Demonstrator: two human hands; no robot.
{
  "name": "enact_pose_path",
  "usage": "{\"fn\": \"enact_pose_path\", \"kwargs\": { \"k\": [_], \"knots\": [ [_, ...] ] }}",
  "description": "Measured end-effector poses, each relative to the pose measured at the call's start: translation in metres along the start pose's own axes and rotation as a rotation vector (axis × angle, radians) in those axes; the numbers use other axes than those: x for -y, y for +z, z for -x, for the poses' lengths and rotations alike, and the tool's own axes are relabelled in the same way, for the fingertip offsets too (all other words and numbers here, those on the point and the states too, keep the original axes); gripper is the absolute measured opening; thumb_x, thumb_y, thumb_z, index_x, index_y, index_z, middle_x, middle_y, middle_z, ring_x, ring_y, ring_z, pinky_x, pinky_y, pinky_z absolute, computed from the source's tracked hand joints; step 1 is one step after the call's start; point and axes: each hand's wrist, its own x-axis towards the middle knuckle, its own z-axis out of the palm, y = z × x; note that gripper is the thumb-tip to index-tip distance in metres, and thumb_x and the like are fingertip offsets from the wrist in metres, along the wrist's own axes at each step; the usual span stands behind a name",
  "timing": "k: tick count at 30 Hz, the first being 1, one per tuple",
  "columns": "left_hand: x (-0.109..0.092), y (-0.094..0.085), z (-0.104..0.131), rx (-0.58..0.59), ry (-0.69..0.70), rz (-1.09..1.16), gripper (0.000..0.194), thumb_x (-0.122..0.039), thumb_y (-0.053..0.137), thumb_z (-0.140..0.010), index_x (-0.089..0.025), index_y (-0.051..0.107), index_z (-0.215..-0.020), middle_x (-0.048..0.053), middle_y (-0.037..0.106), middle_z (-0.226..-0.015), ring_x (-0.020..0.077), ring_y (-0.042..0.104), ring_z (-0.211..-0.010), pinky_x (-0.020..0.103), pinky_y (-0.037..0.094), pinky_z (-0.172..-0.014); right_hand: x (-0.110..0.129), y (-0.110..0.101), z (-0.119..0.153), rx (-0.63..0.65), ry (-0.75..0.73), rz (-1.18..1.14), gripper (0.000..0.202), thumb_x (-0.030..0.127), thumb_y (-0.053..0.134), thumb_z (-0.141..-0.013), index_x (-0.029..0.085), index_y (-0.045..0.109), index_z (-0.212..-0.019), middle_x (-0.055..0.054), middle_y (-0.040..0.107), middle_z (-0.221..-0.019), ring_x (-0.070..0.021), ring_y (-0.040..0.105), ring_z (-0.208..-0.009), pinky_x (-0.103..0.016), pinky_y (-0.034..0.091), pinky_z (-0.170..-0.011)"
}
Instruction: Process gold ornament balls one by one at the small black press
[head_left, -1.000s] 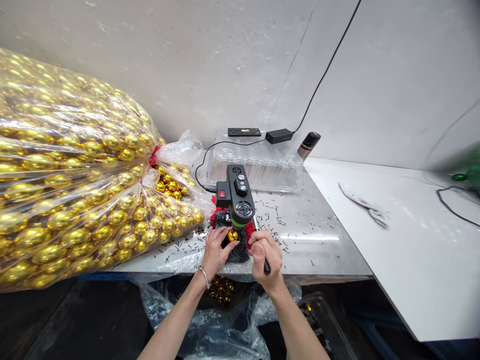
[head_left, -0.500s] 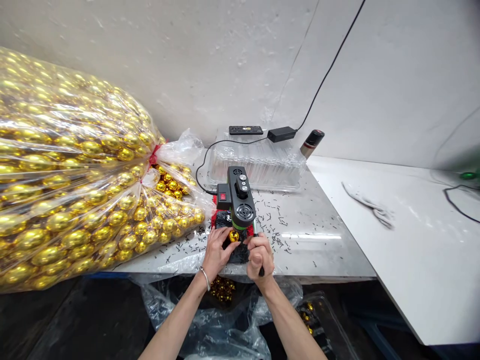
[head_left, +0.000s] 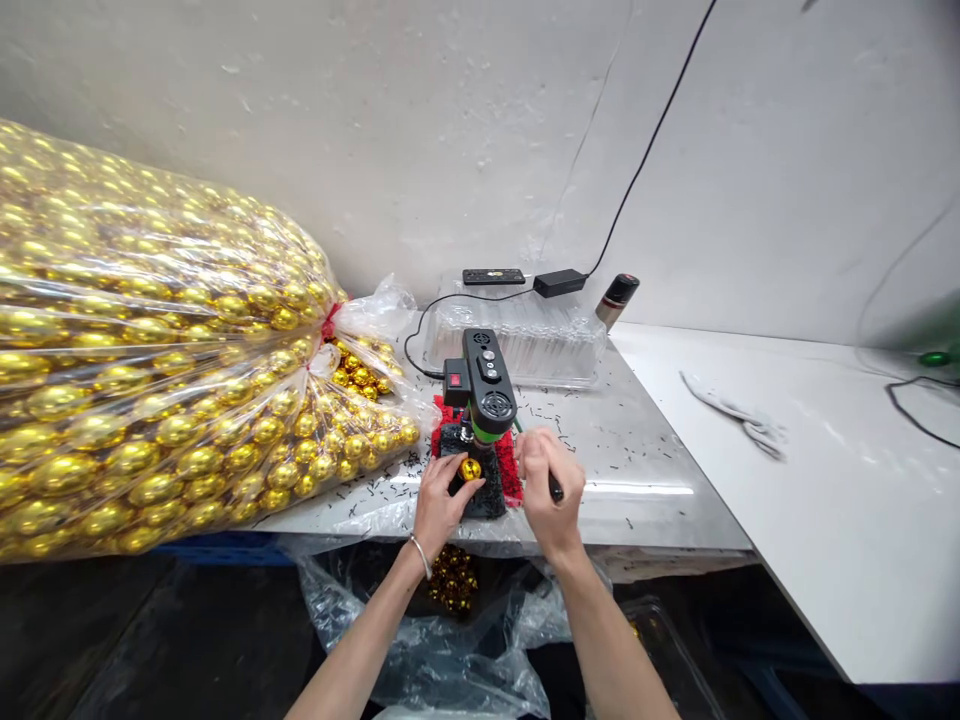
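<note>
A shiny gold ball [head_left: 470, 470] is pinched between the thumb and fingers of my left hand [head_left: 439, 498]. It sits just below the front end of a black device [head_left: 489, 385] with round vents, buttons and a green band. Closed to the right of the device, my right hand [head_left: 551, 485] grips a slim tool whose black end [head_left: 555, 488] shows beside the palm; its kind is mostly hidden. Beneath the ball and device lie a black pad [head_left: 487, 490] and a red fuzzy mat [head_left: 510, 470].
Large clear bags of gold balls [head_left: 187, 400] fill the left. Behind stand a clear plastic tray [head_left: 517, 345], a power adapter [head_left: 561, 283], a remote control [head_left: 493, 276] and a spray can [head_left: 617, 300]. A glove [head_left: 735, 412] lies right. Black scraps litter the metal tabletop [head_left: 622, 480].
My right hand has moved away from the pad to the right, still closed on the tool. My left hand keeps its pinch on the gold ball. The camera view has shifted slightly.
</note>
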Motion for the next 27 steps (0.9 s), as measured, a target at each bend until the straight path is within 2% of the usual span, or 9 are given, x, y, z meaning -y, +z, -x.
{"fn": "enact_pose_path", "kwargs": {
  "k": [3, 6, 9, 12, 15, 18, 20, 24, 27],
  "knots": [
    [-0.013, -0.016, 0.032, 0.064, 0.051, -0.057, 0.036, -0.035, 0.063, -0.085, -0.022, 0.062, -0.118, 0.011, 0.067, -0.11, 0.0256, 0.063, -0.103, 0.044, 0.051, -0.091, 0.005, -0.002, -0.004, 0.02, 0.005, 0.011, 0.031, 0.013, 0.039, -0.092, 0.02, 0.041, -0.062, 0.001, 0.045, -0.063, -0.0115, 0.046, -0.062, -0.027, 0.036, -0.058],
    [-0.021, -0.029, 0.07, 0.172, 0.132, -0.061, 0.04, -0.031, 0.056, -0.09, -0.023, 0.055, -0.129, 0.011, 0.063, -0.119, 0.0226, 0.062, -0.108, 0.037, 0.054, -0.09, 0.0, -0.001, 0.005, 0.028, -0.027, 0.019, 0.029, 0.012, 0.038, -0.092, 0.019, 0.043, -0.064, 0.0, 0.047, -0.066, -0.0116, 0.046, -0.064, -0.027, 0.036, -0.06],
    [-0.021, -0.039, 0.079, 0.172, 0.16, -0.051, 0.034, -0.03, 0.051, -0.093, -0.021, 0.058, -0.124, 0.012, 0.063, -0.119, 0.0189, 0.065, -0.101, 0.031, 0.055, -0.085, -0.006, 0.0, 0.013, 0.038, -0.04, 0.034, 0.026, 0.01, 0.038, -0.091, 0.019, 0.044, -0.067, 0.0, 0.048, -0.067, -0.0115, 0.045, -0.064, -0.027, 0.036, -0.06],
    [-0.015, -0.057, 0.039, 0.058, 0.146, -0.113, 0.027, -0.032, 0.044, -0.095, -0.022, 0.069, -0.095, 0.007, 0.07, -0.097, 0.0187, 0.067, -0.089, 0.034, 0.055, -0.08, -0.009, 0.001, 0.016, 0.026, -0.057, 0.031, 0.025, 0.009, 0.038, -0.091, 0.019, 0.044, -0.068, 0.0, 0.047, -0.067, -0.0118, 0.046, -0.064, -0.027, 0.035, -0.059],
    [-0.001, -0.085, -0.034, -0.006, -0.011, -0.281, 0.028, -0.036, 0.049, -0.092, -0.02, 0.068, -0.081, 0.009, 0.07, -0.087, 0.0227, 0.063, -0.083, 0.041, 0.052, -0.08, -0.011, 0.002, 0.017, 0.01, -0.074, 0.029, 0.026, 0.009, 0.038, -0.09, 0.019, 0.044, -0.067, 0.0, 0.047, -0.067, -0.0121, 0.047, -0.064, -0.027, 0.036, -0.058],
    [0.021, -0.107, -0.106, -0.048, -0.099, -0.334, 0.023, -0.029, 0.049, -0.091, -0.015, 0.065, -0.084, 0.017, 0.065, -0.103, 0.0281, 0.055, -0.105, 0.048, 0.04, -0.096, -0.012, 0.003, 0.019, 0.01, -0.068, 0.041, 0.026, 0.01, 0.038, -0.09, 0.019, 0.045, -0.067, -0.001, 0.049, -0.067, -0.0127, 0.048, -0.064, -0.027, 0.037, -0.058],
    [0.038, -0.112, -0.141, -0.032, -0.178, -0.344, 0.021, -0.028, 0.057, -0.086, -0.013, 0.061, -0.072, 0.018, 0.064, -0.096, 0.0311, 0.053, -0.109, 0.05, 0.037, -0.098, -0.013, 0.003, 0.02, 0.008, -0.072, 0.041, 0.025, 0.01, 0.038, -0.09, 0.019, 0.046, -0.068, -0.001, 0.049, -0.067, -0.0127, 0.047, -0.064, -0.027, 0.037, -0.058],
    [0.067, -0.1, -0.172, 0.017, -0.291, -0.306, 0.031, -0.036, 0.07, -0.073, -0.018, 0.05, -0.057, 0.014, 0.064, -0.085, 0.0344, 0.057, -0.107, 0.047, 0.042, -0.091, -0.014, 0.003, 0.021, 0.01, -0.088, 0.031, 0.025, 0.008, 0.037, -0.09, 0.019, 0.046, -0.069, -0.001, 0.049, -0.068, -0.0129, 0.048, -0.065, -0.028, 0.038, -0.058],
    [0.08, -0.091, -0.178, 0.053, -0.368, -0.074, 0.028, -0.033, 0.074, -0.067, -0.02, 0.051, -0.057, 0.013, 0.066, -0.085, 0.0368, 0.058, -0.107, 0.048, 0.042, -0.089, -0.015, 0.003, 0.022, 0.013, -0.094, 0.034, 0.025, 0.009, 0.037, -0.09, 0.019, 0.047, -0.069, -0.002, 0.049, -0.067, -0.0136, 0.049, -0.065, -0.028, 0.038, -0.058]
  ]
}}
